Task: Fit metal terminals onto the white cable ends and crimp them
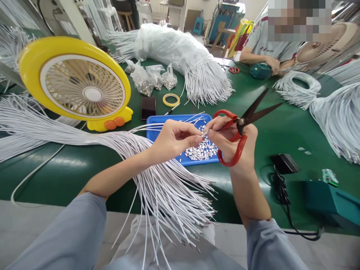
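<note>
My left hand point(176, 139) is closed in a pinch, thumb against fingers, over a blue tray point(152, 119). Between its fingertips and those of my right hand point(236, 144) shows the short end of a white cable point(204, 133); the rest of it is hidden by my fingers. Scissors point(230, 159) with red handles hang around my right hand's fingers, their dark blades apart and pointing away to the right. Small shiny metal connectors point(201, 152) lie loose in the tray below. A thick bundle of white cables point(168, 187) runs under my left forearm, its cut ends over the table's front edge.
A yellow fan point(92, 93) stands at left. Behind the tray lie a phone point(148, 108), yellow tape point(171, 99), bags of metal parts point(146, 84) and a wrapped cable bundle point(168, 43). A black adapter point(285, 164) and green machine point(332, 202) sit at right. Another person point(277, 50) works opposite.
</note>
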Action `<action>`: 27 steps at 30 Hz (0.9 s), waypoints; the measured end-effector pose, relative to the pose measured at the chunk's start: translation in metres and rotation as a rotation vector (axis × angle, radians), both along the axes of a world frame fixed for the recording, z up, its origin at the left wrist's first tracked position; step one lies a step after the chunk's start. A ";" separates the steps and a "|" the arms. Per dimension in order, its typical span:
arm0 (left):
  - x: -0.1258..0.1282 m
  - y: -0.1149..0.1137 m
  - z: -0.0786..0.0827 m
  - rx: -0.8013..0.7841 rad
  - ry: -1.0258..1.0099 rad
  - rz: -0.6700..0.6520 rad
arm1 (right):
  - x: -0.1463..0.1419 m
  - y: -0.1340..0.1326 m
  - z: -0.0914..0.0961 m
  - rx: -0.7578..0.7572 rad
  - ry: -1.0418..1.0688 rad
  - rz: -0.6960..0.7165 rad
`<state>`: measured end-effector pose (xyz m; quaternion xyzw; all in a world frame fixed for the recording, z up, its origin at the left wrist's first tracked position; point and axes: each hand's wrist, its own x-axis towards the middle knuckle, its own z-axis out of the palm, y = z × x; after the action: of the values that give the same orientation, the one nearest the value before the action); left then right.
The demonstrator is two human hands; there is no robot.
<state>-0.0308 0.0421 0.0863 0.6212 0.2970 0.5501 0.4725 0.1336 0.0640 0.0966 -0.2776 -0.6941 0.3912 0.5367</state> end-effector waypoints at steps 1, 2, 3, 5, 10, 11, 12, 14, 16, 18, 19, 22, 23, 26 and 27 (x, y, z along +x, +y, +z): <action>0.000 0.000 0.000 -0.004 -0.012 0.046 | 0.000 0.000 0.000 0.016 -0.007 -0.038; 0.000 0.000 -0.001 -0.007 -0.022 0.081 | 0.001 -0.001 0.001 0.034 -0.012 -0.073; 0.000 0.000 -0.001 -0.007 -0.027 0.105 | 0.001 -0.002 0.002 0.051 -0.018 -0.104; 0.001 0.001 -0.003 0.011 -0.023 0.145 | 0.001 -0.005 0.004 0.077 -0.031 -0.139; 0.004 0.001 -0.006 0.071 0.014 0.242 | -0.002 -0.014 0.006 0.096 -0.064 -0.189; 0.004 0.001 -0.006 0.075 0.019 0.244 | -0.002 -0.015 0.006 0.099 -0.078 -0.201; 0.005 0.001 -0.006 0.078 0.022 0.247 | -0.003 -0.015 0.005 0.103 -0.097 -0.214; 0.005 0.001 -0.006 0.081 0.025 0.262 | -0.003 -0.015 0.004 0.119 -0.136 -0.232; 0.006 0.000 -0.007 0.075 0.032 0.271 | -0.004 -0.014 0.003 0.133 -0.161 -0.249; 0.006 0.000 -0.009 0.064 0.034 0.270 | -0.005 -0.014 0.001 0.137 -0.165 -0.258; 0.007 0.000 -0.010 0.055 0.032 0.269 | -0.005 -0.013 0.001 0.137 -0.167 -0.264; 0.008 0.001 -0.012 0.019 0.005 0.249 | -0.005 -0.013 0.000 0.140 -0.190 -0.266; 0.008 0.002 -0.013 0.006 -0.010 0.231 | -0.005 -0.013 0.000 0.142 -0.196 -0.264; 0.007 0.005 -0.012 -0.020 -0.064 0.142 | -0.004 -0.012 0.000 0.138 -0.181 -0.241; 0.006 0.006 -0.011 -0.022 -0.073 0.120 | -0.004 -0.012 0.001 0.132 -0.168 -0.231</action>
<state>-0.0247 0.0480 0.0752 0.5767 0.3220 0.5965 0.4560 0.1298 0.0524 0.0971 -0.3513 -0.7242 0.2558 0.5354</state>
